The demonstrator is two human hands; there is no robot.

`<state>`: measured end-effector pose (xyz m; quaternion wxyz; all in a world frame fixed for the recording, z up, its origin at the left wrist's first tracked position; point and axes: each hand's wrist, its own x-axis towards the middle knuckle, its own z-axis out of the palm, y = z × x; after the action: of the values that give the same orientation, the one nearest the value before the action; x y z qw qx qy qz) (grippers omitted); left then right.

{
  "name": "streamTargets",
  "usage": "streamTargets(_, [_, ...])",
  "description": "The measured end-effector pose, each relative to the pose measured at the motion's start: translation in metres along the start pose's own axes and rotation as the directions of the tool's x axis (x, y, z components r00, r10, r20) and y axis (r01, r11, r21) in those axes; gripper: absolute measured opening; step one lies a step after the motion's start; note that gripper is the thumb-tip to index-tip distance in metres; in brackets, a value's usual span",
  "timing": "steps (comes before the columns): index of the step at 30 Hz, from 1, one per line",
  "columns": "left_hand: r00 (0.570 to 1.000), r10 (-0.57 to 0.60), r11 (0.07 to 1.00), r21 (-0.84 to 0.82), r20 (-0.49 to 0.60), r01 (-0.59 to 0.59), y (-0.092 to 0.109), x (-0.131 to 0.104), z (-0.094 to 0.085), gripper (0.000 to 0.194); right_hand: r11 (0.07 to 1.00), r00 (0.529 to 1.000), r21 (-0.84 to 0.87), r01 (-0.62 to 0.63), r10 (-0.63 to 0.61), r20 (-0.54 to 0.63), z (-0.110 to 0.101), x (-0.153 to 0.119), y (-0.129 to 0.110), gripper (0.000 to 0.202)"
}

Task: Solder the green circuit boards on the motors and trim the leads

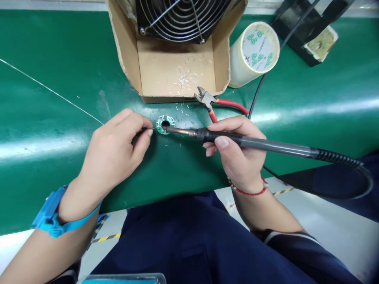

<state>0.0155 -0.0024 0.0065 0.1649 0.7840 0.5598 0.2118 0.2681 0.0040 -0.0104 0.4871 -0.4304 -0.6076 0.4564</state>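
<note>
A small ring-shaped green circuit board (pixel 160 129) lies on the green mat. My left hand (pixel 118 144), a blue band at its wrist, pinches a thin solder wire (pixel 53 91) whose end reaches the board's left side. The rest of the wire runs off to the upper left. From the right, my right hand (pixel 239 152) grips a soldering iron (pixel 219 136) like a pen. The iron's tip is at the board, by its dark centre hole. Red-handled side cutters (pixel 207 98) lie just above my right hand, jaws apart.
Behind the board stands an open cardboard box (pixel 177 75) with a black fan (pixel 183 17) and wire clippings. Right of it are a white tape roll (pixel 241 65), a soldering stand (pixel 304 39) and a black cable (pixel 257 92). Clippings also dot the green mat (pixel 130 193).
</note>
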Motion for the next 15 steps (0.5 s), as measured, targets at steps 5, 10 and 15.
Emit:
streamTargets(5, [1.0,0.023,1.0,0.003,-0.007,-0.023,0.0044,0.0022,0.0047,0.008,1.0,1.0,-0.031,0.0,0.0,0.003,-0.0017,0.0003,-0.0005,0.013])
streamTargets(10, [1.0,-0.028,0.999,-0.038,0.003,0.028,0.0089,0.0056,0.0066,0.008,0.998,1.0,-0.06,-0.013,0.014,0.018,-0.0039,0.0011,-0.002,0.014])
streamTargets(15, [0.987,-0.127,0.973,-0.179,0.1,0.143,0.005,0.0063,0.0066,0.023,0.993,1.0,-0.119,0.007,-0.004,0.022,-0.0067,0.0032,-0.0041,0.013])
